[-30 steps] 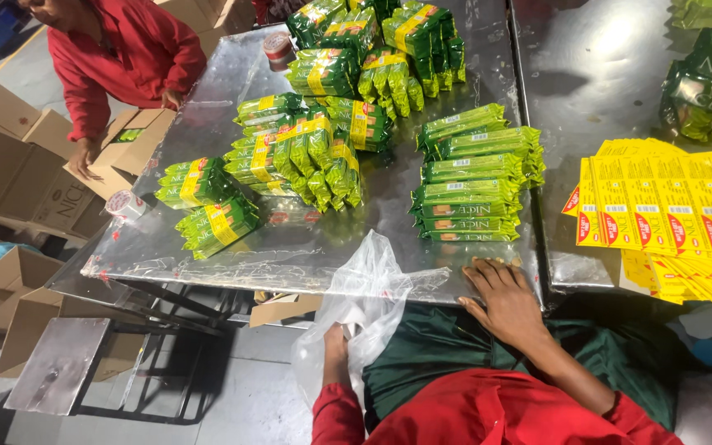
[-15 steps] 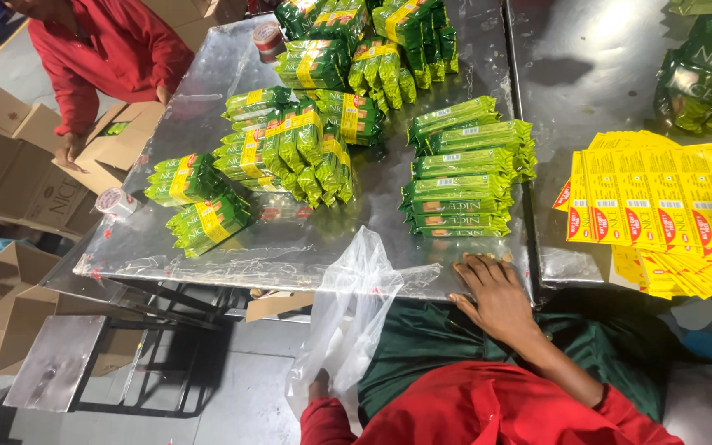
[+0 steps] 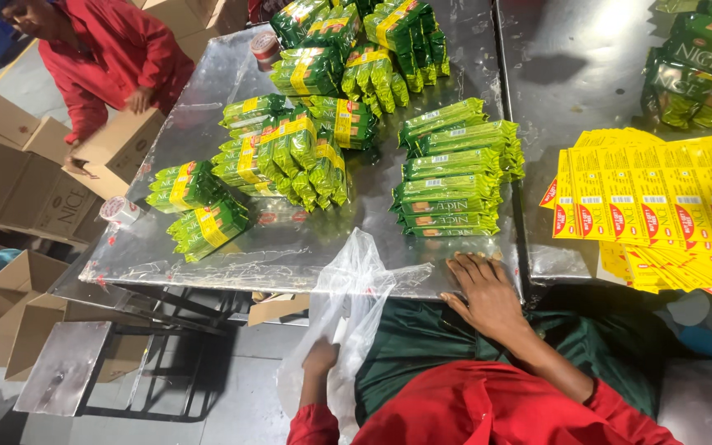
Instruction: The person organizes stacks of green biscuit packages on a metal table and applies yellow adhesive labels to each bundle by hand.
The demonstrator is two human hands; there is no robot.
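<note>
1. Clear plastic bag (image 3: 348, 313): it hangs crumpled over the near edge of the metal table (image 3: 208, 148), its top lying on the shiny surface and the rest drooping below the edge towards the person's lap
2. Left hand (image 3: 320, 363): it is low, under the table edge, closed on the lower part of the bag; the fingers are partly hidden by the film, so how tightly they grip cannot be told
3. Right hand (image 3: 484, 297): it lies palm down on the near edge of the table, fingers stretched forward and slightly apart, holding nothing; its fingertips are just beside the bag's upper fold and near the stack of green packets (image 3: 455, 173)
4. That stack stands straight ahead of the right hand, flat long packets piled neatly on each other
5. Left of it lie loose bundles of green and yellow packets (image 3: 290, 152), strewn in heaps across the middle and far part of the table
6. To the right, on a second metal surface, a fan of yellow and red printed sheets (image 3: 653, 206) lies spread out, well apart from both hands
7. At the far left another person in a red top (image 3: 117, 58) bends over an open cardboard box (image 3: 117, 144); more brown boxes stand on the floor beside them
8. A roll of tape (image 3: 119, 210) sits at the table's left edge
</note>
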